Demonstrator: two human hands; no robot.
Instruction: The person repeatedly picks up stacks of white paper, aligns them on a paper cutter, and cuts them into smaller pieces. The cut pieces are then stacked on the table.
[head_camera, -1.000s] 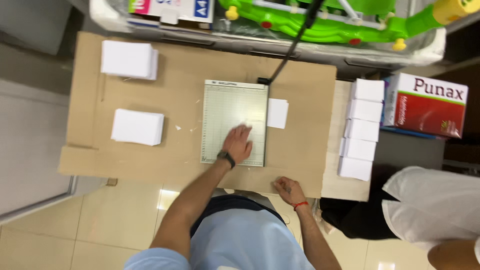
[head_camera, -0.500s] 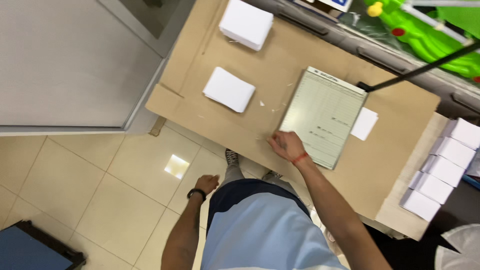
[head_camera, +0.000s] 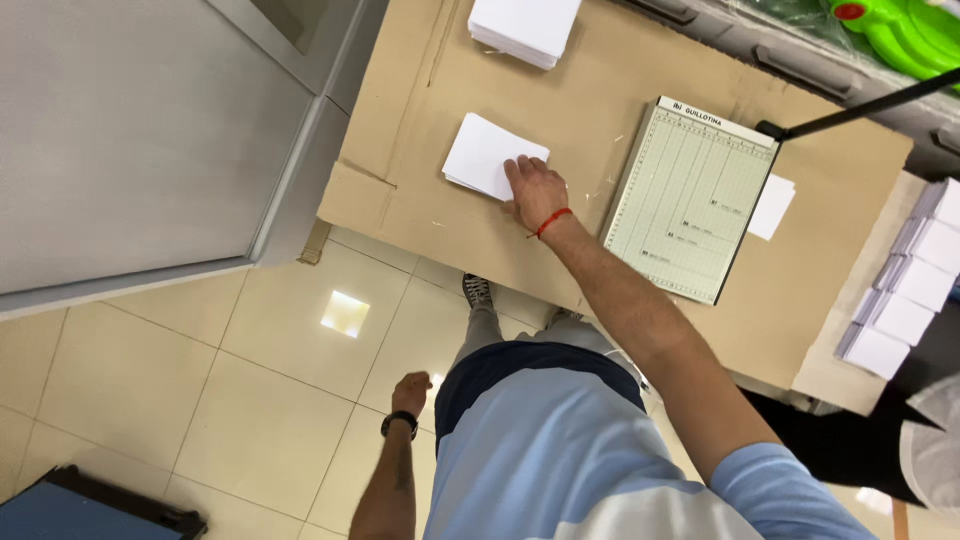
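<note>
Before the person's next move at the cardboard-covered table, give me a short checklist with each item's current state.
1. Right hand on the near paper stack: ok, fingers rest on its right edge.
2. Stack actually gripped: cannot tell, the hand lies flat on top of it.
3. Left hand free: ok, it hangs by the person's side over the floor and holds nothing.
4. Paper cutter bed free of sheets: ok, its green grid is bare.
5. Cutter arm raised: ok, it juts up and away from the bed.
6. Far paper stack clear of the hands: ok, untouched at the table's far edge.
</note>
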